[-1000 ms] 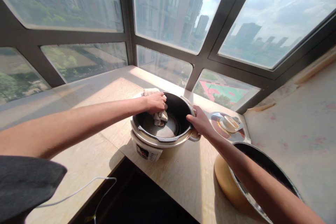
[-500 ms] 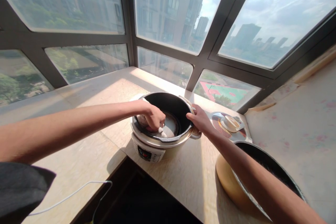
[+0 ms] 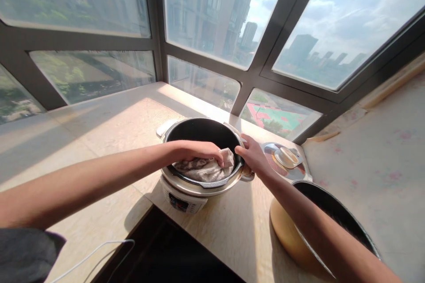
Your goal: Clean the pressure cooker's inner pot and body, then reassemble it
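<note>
Sunlight falls in bright bands over the pale countertop [image 3: 229, 234], where a white cooker [image 3: 210, 192] stands with a black inner pot [image 3: 204, 129] seated in it. From where I stand, the person's left hand [image 3: 204, 150] is down in that pot, on a crumpled, greyish-white cloth [image 3: 207, 171]. Its fingers lie close together and bend over the cloth, gripping it; I can't make out the thumb. The cloth sits low in the pot, bunched toward the near side, one corner poking up by the right wall.

The right hand [image 3: 250, 154] has hold of the pot's right rim, thumb over the edge and fingers curled on the outer side, pinching it between them. Beyond that wrist lies a shiny round lid [image 3: 288, 157] with a pale knob. Nearer, partly behind the right forearm, is a golden pot [image 3: 283, 225] with a dark inside. A white cable [image 3: 113, 242] loops at the counter's near edge, and large windows [image 3: 206, 13] rise behind everything.
</note>
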`<state>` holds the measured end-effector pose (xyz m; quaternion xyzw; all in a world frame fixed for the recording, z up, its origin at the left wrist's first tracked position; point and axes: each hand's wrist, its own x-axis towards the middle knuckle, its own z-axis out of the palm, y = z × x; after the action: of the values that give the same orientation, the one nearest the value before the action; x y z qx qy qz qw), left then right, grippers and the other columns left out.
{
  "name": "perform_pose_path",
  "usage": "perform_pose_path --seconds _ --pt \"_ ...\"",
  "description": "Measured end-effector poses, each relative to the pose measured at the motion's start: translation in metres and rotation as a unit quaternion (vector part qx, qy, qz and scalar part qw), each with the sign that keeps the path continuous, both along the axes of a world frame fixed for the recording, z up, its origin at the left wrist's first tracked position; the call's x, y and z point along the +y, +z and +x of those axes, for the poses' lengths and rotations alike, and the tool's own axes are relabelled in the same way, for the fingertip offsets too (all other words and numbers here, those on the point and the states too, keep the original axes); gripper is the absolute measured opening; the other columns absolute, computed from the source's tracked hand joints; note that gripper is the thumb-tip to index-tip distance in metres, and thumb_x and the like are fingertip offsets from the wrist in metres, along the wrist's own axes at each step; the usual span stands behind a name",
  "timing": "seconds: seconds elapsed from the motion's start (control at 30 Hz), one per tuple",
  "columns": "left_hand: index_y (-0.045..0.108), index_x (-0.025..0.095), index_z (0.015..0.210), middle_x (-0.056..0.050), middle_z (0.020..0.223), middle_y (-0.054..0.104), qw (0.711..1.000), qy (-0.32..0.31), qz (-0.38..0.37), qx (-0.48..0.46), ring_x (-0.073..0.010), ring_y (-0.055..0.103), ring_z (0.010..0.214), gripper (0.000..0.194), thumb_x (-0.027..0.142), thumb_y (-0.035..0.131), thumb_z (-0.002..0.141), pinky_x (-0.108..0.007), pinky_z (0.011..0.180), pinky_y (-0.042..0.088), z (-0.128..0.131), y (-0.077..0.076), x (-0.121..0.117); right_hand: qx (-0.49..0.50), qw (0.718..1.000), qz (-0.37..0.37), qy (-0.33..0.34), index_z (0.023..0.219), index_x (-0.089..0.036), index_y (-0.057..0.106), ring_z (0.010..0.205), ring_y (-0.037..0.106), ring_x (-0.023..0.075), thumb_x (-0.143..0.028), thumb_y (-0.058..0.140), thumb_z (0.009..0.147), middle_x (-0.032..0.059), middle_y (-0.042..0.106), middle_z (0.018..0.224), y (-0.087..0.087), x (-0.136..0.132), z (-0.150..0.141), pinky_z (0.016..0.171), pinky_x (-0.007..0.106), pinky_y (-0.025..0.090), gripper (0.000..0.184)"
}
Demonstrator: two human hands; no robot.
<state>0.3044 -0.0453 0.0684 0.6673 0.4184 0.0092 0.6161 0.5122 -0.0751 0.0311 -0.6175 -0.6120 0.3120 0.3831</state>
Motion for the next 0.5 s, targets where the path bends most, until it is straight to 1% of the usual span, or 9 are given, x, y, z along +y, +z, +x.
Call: perform_pose_path --seconds 0.07,0.13,0.23,0.3,0.37,0.5 --pt "0.073 0.017 0.089 -0.003 0.087 0.074 0.999 0.044 -0.004 -0.011 -0.0206 0.067 0.078 0.031 0.038 0.071 0.067 -0.028 0.07 0.051 0.003 -0.006 0.002 0.004 1.0 0.0 0.002 0.088 -0.023 0.058 0.07 0.053 0.0186 -0.033 0.054 0.066 -0.0031 0.058 0.072 0.0 -0.001 0.0 0.064 0.029 0.042 0.025" --pt "0.072 0.016 0.092 -0.005 0.092 0.076 0.998 0.057 0.023 0.0 -0.0211 0.068 0.082 0.032 0.04 0.068 0.072 -0.028 0.072 0.051 0.006 -0.011 0.005 0.002 1.0 -0.004 0.003 0.092 -0.023 0.06 0.071 0.055 0.0195 -0.033 0.054 0.066 -0.0024 0.061 0.074 0.0 -0.001 0.0 0.065 0.03 0.044 0.029" --pt "0.073 0.015 0.095 -0.006 0.099 0.076 0.996 0.021 0.078 0.044 -0.0219 0.068 0.09 0.032 0.04 0.064 0.077 -0.028 0.077 0.05 0.01 -0.015 0.01 0.002 1.0 -0.021 0.012 0.099 -0.023 0.062 0.073 0.059 0.0214 -0.034 0.053 0.067 -0.001 0.065 0.078 -0.001 -0.001 0.0 0.066 0.031 0.047 0.035" --pt "0.074 0.015 0.098 -0.006 0.102 0.076 0.994 -0.005 0.091 0.067 -0.0228 0.068 0.093 0.034 0.041 0.063 0.079 -0.029 0.078 0.05 0.012 -0.015 0.011 0.004 1.0 -0.026 0.011 0.103 -0.023 0.062 0.074 0.06 0.0223 -0.035 0.053 0.067 -0.0005 0.066 0.079 -0.002 0.0 0.0 0.067 0.032 0.049 0.039" --pt "0.074 0.016 0.101 -0.006 0.104 0.076 0.991 -0.029 0.103 0.085 -0.0235 0.067 0.095 0.037 0.043 0.063 0.079 -0.029 0.079 0.05 0.013 -0.014 0.01 0.001 1.0 -0.024 0.007 0.103 -0.023 0.062 0.074 0.06 0.0223 -0.035 0.054 0.068 -0.0007 0.066 0.079 -0.002 0.0 0.001 0.068 0.033 0.049 0.038" --pt "0.074 0.017 0.107 -0.005 0.111 0.075 0.987 -0.081 0.124 0.071 -0.0238 0.067 0.101 0.04 0.045 0.064 0.081 -0.03 0.085 0.05 0.011 -0.011 0.003 0.007 1.0 -0.024 0.011 0.099 -0.023 0.061 0.074 0.059 0.0211 -0.034 0.055 0.068 -0.0017 0.065 0.078 -0.002 0.0 0.001 0.07 0.032 0.049 0.034"
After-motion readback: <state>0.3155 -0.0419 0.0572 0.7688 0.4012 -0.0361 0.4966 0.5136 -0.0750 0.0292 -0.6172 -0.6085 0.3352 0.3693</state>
